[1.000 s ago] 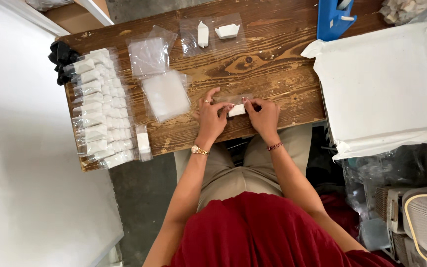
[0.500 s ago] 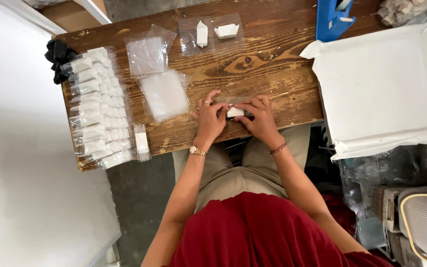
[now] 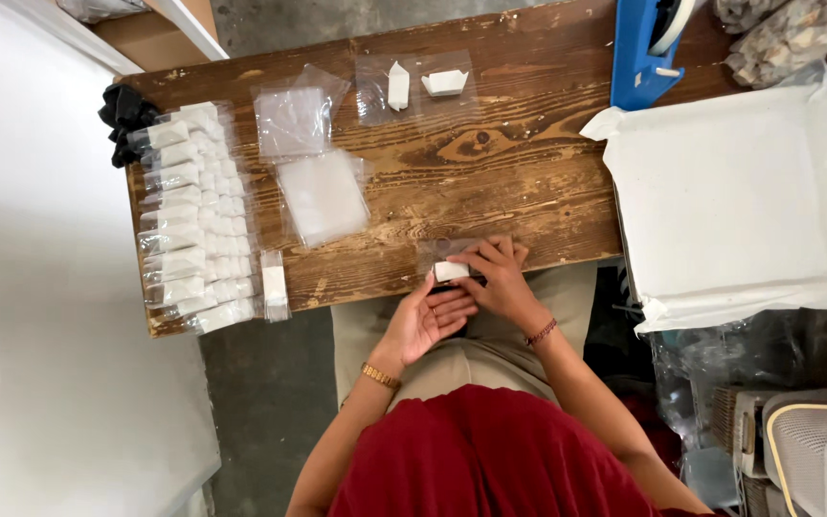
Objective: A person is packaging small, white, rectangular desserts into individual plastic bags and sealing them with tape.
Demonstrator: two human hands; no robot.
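Left hand (image 3: 425,321) now palm-up below white piece (image 3: 451,271); right hand (image 3: 496,280) still gripping.

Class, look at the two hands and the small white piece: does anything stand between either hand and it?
Nothing visible does. The right hand already grips the small white piece at the table edge, and the left hand is open just below it.
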